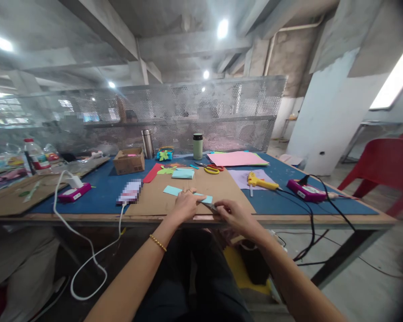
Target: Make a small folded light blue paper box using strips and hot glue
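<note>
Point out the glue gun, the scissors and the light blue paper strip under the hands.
glue gun (260,181): head view, on its yellow body.
scissors (211,170): head view, at the handles.
light blue paper strip (172,191): head view, on its bare left end.

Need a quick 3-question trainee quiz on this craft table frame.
1. True or false: the scissors lie beyond both hands, untouched.
2. Which thing do the left hand and right hand both touch? A pink paper; B light blue paper strip; C cardboard box.
3. Fill in: the yellow glue gun lies on the person's ___ side.
Key: 1 true; 2 B; 3 right.
</note>
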Motion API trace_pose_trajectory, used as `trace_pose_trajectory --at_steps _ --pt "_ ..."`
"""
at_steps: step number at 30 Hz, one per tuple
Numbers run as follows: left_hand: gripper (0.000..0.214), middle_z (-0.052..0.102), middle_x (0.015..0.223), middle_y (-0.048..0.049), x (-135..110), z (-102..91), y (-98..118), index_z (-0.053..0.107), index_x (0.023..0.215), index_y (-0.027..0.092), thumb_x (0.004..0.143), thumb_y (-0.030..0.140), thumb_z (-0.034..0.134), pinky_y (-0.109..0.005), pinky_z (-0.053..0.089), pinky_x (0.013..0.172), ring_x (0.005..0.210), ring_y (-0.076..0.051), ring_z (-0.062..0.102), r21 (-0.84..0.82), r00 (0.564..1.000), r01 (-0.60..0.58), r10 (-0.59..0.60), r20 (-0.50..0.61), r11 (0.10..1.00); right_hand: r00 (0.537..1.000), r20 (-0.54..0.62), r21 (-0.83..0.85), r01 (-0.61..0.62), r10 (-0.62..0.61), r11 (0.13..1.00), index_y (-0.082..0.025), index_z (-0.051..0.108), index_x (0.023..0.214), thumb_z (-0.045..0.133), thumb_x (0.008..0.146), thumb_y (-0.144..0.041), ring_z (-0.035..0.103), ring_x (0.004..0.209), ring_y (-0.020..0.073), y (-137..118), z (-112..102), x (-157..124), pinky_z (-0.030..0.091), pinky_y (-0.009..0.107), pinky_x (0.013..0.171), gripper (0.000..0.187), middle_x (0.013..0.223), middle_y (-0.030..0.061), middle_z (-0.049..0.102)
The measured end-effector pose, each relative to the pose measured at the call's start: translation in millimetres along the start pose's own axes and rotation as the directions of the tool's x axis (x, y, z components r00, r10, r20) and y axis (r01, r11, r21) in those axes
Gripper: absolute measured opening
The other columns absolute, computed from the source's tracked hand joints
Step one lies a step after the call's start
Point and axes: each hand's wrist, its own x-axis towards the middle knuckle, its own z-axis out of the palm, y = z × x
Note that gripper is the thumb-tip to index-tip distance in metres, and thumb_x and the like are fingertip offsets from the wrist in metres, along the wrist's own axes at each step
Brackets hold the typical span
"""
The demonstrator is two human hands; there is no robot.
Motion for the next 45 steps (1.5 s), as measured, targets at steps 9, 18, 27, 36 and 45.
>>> trace_pose_trajectory --at_steps 9,18,27,36,45 --pt "0.051 0.058 0.100 -0.0093 15 -5.2 -21 0.061 0.130 0.040 0.092 0.013 0.041 -0.032 0.040 0.082 0.094 -0.023 0.055 0.099 0.995 -0.085 0.079 0.057 0.991 0.990 0.123 -0.506 0.118 -0.064 0.854 -0.023 0.072 0.115 0.046 0.096 -0.026 0.063 0.084 0.0193 -1 -21 20 0.036 0.025 0.069 0.032 0.092 0.0099 0.069" --pt "0.043 0.059 0.088 -0.0051 17 -12.4 -50 0.062 0.130 0.038 0.097 0.021 0.040 -0.028 0.039 0.077 0.084 -0.020 0.056 0.023 0.970 -0.222 0.218 0.109 0.975 0.979 0.136 -0.577 0.203 -0.152 0.791 -0.027 0.070 0.119 0.046 0.098 -0.028 0.056 0.080 0.0184 10 -17 19 0.034 0.026 0.070 0.032 0.088 0.0075 0.059" --pt "0.042 0.058 0.089 -0.0045 16 -0.9 -54 0.062 0.129 0.039 0.099 0.024 0.038 -0.027 0.039 0.080 0.086 -0.019 0.055 0.003 0.984 -0.174 0.174 0.049 0.985 0.973 0.126 -0.498 0.231 -0.195 0.835 -0.018 0.073 0.106 0.048 0.096 -0.020 0.056 0.089 0.0182 14 -7 23 0.038 0.026 0.078 0.027 0.092 0.0090 0.059" --pt "0.043 0.058 0.090 -0.0039 16 -0.3 -54 0.062 0.129 0.039 0.097 0.022 0.039 -0.027 0.041 0.080 0.086 -0.018 0.056 0.009 0.987 -0.159 0.159 0.036 0.987 0.986 0.086 -0.589 0.163 -0.140 0.791 -0.015 0.071 0.093 0.051 0.094 -0.024 0.058 0.094 0.0198 10 -7 24 0.037 0.027 0.081 0.021 0.096 0.0100 0.064" --pt "0.042 0.058 0.088 -0.0043 15 -2.8 -52 0.064 0.127 0.038 0.097 0.020 0.040 -0.027 0.040 0.079 0.084 -0.019 0.056 0.009 0.986 -0.166 0.166 0.027 0.986 0.981 0.113 -0.433 0.192 -0.158 0.881 -0.019 0.071 0.110 0.046 0.098 -0.026 0.059 0.092 0.0183 8 -7 19 0.039 0.027 0.079 0.029 0.098 0.0083 0.061"
